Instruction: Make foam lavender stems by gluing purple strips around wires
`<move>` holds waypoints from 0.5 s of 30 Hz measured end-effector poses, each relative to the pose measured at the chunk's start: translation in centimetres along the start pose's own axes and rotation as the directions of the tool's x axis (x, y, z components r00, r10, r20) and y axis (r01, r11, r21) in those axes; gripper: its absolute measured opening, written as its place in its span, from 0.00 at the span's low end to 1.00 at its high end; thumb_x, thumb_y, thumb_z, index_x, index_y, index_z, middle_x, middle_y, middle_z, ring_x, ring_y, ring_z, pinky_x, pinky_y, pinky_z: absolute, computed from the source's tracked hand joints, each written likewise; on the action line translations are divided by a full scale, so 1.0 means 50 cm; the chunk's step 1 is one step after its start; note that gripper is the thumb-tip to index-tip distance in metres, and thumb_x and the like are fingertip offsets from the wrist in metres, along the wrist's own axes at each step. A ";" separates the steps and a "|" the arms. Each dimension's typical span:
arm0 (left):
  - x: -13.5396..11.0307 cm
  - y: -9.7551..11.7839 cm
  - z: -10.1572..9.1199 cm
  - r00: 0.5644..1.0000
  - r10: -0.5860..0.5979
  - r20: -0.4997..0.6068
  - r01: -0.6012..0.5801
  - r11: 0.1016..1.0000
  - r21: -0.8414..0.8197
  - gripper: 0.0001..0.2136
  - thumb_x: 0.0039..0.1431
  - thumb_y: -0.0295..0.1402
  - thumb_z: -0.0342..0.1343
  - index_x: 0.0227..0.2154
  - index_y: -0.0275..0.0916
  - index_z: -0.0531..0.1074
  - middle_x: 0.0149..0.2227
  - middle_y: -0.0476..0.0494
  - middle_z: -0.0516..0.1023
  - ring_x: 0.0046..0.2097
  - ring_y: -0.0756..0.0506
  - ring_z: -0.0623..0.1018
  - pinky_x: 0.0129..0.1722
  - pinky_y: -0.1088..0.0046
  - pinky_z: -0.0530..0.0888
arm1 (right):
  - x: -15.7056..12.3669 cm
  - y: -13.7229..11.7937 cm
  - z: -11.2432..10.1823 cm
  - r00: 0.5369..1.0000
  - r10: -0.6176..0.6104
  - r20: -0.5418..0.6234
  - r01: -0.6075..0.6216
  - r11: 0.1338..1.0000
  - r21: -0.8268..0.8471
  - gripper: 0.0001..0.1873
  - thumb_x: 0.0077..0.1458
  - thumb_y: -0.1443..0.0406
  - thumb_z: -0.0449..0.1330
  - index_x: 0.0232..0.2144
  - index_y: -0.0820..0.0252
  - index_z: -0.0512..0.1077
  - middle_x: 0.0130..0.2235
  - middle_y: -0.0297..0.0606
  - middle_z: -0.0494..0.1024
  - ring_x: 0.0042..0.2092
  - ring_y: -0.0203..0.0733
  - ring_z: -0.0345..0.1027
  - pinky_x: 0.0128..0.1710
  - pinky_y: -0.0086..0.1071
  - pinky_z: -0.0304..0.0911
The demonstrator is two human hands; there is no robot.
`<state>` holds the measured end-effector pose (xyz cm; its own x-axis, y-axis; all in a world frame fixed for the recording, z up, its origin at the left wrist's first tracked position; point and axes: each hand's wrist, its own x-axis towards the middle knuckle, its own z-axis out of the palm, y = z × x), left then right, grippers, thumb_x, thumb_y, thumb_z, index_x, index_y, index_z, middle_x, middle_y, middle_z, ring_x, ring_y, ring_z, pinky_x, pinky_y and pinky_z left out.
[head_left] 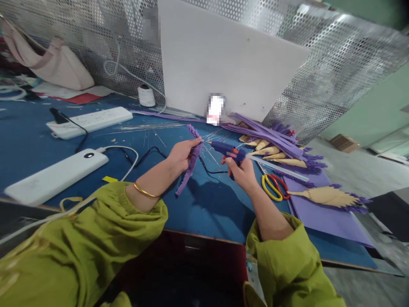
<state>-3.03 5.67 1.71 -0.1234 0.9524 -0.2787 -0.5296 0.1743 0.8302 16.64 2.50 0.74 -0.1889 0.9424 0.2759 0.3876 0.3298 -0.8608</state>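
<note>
My left hand (182, 154) pinches a purple paper strip (189, 172) that hangs down toward me, its fringed, curled top standing above the fingers. In my right hand (243, 170) is a blue glue gun (225, 150), gripped by its handle. Its nozzle points left at the strip, close to my left fingertips; whether it touches I cannot tell. A long clear glue stick (277, 167) sticks out of the back of the gun. Scissors with yellow and red handles (271, 187) lie just right of my right wrist.
Purple strips (268, 136) and paper-wrapped purple flowers (268, 151) are heaped at the right, above purple sheets (329, 217). A power strip (92, 121) and white power bank (57, 177) lie left, with cables across the blue table. A lit phone (215, 109) leans on a white board (223, 59).
</note>
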 end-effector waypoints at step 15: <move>0.003 -0.014 0.000 0.999 0.037 0.001 -0.037 0.999 -0.001 0.09 0.40 0.30 0.70 0.23 0.35 0.75 0.22 0.49 0.75 0.23 0.52 0.70 0.25 0.75 0.68 | -0.005 -0.004 0.007 0.997 -0.074 0.032 0.080 0.933 -0.351 0.23 0.56 0.46 0.54 0.39 0.57 0.73 0.30 0.41 0.76 0.38 0.49 0.72 0.34 0.34 0.64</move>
<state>-2.67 5.71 1.09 -0.1420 0.9585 -0.2471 -0.5254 0.1386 0.8395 16.31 2.19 0.70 -0.2457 0.9132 0.3251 0.6630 0.4030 -0.6309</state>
